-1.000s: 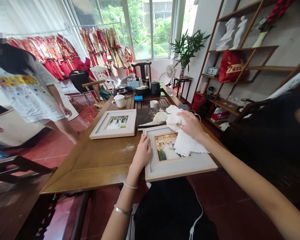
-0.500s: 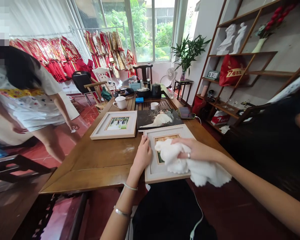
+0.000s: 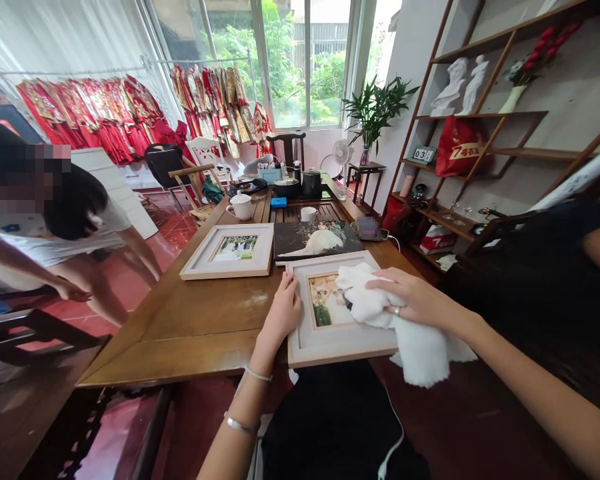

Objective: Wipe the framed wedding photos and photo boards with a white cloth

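A pale wooden picture frame [image 3: 300,337] with a small photo [image 3: 325,307] in its middle lies at the table's near edge, partly overhanging it. My left hand [image 3: 285,305] grips the frame's left side, fingers wrapped round the edge. My right hand [image 3: 405,297], wearing a ring, is closed on a fluffy white cloth [image 3: 370,297]. The cloth presses on the right part of the frame and hides that side of the photo; its loose end hangs past the near right corner. Beyond the frame lies a dark picture panel [image 3: 295,235] showing a white dress.
A second picture frame [image 3: 195,268] lies to the left on the wooden table [image 3: 180,327]. Behind are a white lidded cup [image 3: 240,207], a small white cup [image 3: 309,213], a blue box [image 3: 279,202] and a phone [image 3: 370,229] with a cable. A person [image 3: 80,253] bends down at left.
My right hand has moved the cloth to the right across the frame, uncovering more of the photo. My left hand stays put. The person at left has bent down.
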The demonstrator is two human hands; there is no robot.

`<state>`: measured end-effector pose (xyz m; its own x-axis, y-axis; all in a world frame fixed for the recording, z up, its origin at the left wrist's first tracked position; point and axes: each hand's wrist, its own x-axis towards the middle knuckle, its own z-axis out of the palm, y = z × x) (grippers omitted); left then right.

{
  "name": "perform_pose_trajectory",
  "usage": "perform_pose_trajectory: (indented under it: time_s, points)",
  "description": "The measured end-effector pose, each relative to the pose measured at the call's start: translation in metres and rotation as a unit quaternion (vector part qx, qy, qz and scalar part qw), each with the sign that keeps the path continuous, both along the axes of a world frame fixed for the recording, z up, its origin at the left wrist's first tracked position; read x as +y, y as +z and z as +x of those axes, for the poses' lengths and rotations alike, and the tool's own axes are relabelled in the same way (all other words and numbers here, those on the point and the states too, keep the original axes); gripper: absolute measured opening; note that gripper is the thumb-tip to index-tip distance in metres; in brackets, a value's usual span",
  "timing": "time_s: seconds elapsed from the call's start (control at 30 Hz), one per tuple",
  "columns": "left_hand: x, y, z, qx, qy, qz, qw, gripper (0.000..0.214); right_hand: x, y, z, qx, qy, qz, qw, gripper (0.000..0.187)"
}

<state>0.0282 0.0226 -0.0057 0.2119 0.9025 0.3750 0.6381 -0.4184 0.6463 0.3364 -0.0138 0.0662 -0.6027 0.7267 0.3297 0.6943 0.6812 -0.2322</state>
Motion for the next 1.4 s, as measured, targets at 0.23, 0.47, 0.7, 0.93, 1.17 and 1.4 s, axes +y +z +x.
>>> perform_pose_trajectory:
  time_s: [0.23,0.47,0.7,0.93,1.17,1.4]
  points:
    - [-0.001,0.002,0.000,0.007,0.001,-0.017,1.000,0.046,0.077,-0.009,-0.019,-0.017,-0.101,0.101,0.990,0.038]
    - [-0.002,0.001,0.001,0.000,-0.001,-0.009,1.000,0.046,0.082,-0.009,-0.040,0.046,-0.063,-0.003,0.997,0.034]
    - [-0.003,0.002,0.001,0.004,0.004,-0.014,1.000,0.044,0.000,0.014,-0.052,0.053,0.062,-0.173,0.982,0.034]
    - [-0.003,0.006,0.002,0.005,0.004,-0.025,1.000,0.044,-0.049,0.019,-0.023,0.028,0.042,-0.134,0.990,0.039]
    - [-0.001,0.002,0.000,-0.002,-0.008,-0.012,1.000,0.045,0.008,-0.001,-0.005,0.003,-0.037,-0.015,0.999,0.038]
    - [0.000,0.003,-0.002,0.003,-0.008,-0.021,1.000,0.045,0.081,-0.012,-0.026,0.015,-0.128,0.056,0.990,0.036]
